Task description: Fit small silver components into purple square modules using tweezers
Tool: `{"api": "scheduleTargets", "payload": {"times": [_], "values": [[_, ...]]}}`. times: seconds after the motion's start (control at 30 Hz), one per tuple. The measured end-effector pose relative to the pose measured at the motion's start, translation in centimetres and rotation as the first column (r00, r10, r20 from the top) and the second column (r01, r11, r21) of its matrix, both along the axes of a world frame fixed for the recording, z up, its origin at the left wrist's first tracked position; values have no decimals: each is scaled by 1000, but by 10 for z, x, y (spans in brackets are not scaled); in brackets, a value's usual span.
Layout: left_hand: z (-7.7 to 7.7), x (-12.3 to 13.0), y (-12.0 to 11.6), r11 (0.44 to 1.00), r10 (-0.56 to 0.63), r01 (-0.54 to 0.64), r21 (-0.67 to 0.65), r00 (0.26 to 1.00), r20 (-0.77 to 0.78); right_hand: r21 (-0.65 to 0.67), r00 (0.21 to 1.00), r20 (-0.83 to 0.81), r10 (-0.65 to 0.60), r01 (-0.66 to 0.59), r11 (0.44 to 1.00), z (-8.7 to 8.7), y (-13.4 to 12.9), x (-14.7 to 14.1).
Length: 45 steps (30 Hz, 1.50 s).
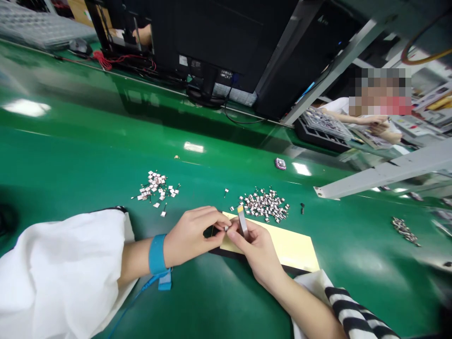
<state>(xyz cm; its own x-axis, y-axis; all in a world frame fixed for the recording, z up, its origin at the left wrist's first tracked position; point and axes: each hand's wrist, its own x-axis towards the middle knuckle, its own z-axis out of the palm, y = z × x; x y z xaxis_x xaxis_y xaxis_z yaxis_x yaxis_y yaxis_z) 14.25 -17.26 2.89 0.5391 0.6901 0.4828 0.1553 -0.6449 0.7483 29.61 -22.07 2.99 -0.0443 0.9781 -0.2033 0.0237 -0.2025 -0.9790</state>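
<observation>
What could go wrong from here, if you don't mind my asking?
The tiny part between the left hand and right hand might slip loose. The yellow-ended metal tool in the right hand could knock the nearby pile of small components. The blue cord on the wrist strap might snag.

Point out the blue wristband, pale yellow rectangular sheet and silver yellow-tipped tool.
Blue wristband (157,254), head view: middle of the band.
Pale yellow rectangular sheet (291,245), head view: its bare surface.
Silver yellow-tipped tool (242,222), head view: its silver shaft.
</observation>
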Motion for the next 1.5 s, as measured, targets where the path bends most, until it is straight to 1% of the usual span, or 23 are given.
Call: {"api": "scheduleTargets", "payload": {"times": [0.17, 0.37, 0.43, 0.63, 0.87, 1.07, 1.27, 1.37, 1.5], "values": [[0, 0, -1, 1000, -9, 9, 13, 1000, 8, -14, 1000, 11, 6, -6, 1000, -1, -1, 0], [1, 0, -2, 1000, -18, 18, -2, 1000, 10, -24, 999, 18, -28, 28, 999, -1, -1, 0], [1, 0, -2, 999, -27, 28, -18, 1000, 7, -25, 999, -8, -40, 40, 999, -1, 0, 0], [3, 0, -2, 996, -35, 38, -75, 999, 41, -5, 982, -184, -50, 50, 999, -1, 0, 0], [1, 0, -2, 991, -42, 53, -120, 995, 89, 33, 978, -204, -47, 54, 998, 0, -2, 3], [3, 0, -2, 991, -38, 51, -120, 994, 107, 64, 985, -171, -35, 47, 997, 1, -2, 4], [3, 0, -2, 989, -25, 41, -139, 993, 116, 51, 998, -11, -68, 69, 996, -4, -4, 7], [1, 0, -3, 990, -17, 32, -135, 994, 111, 77, 999, 25, -40, 38, 996, -4, -3, 7], [0, 0, -3, 993, -11, 22, -114, 995, 103, 117, 998, 69, -12, 4, 993, 1, -2, 5]]}}
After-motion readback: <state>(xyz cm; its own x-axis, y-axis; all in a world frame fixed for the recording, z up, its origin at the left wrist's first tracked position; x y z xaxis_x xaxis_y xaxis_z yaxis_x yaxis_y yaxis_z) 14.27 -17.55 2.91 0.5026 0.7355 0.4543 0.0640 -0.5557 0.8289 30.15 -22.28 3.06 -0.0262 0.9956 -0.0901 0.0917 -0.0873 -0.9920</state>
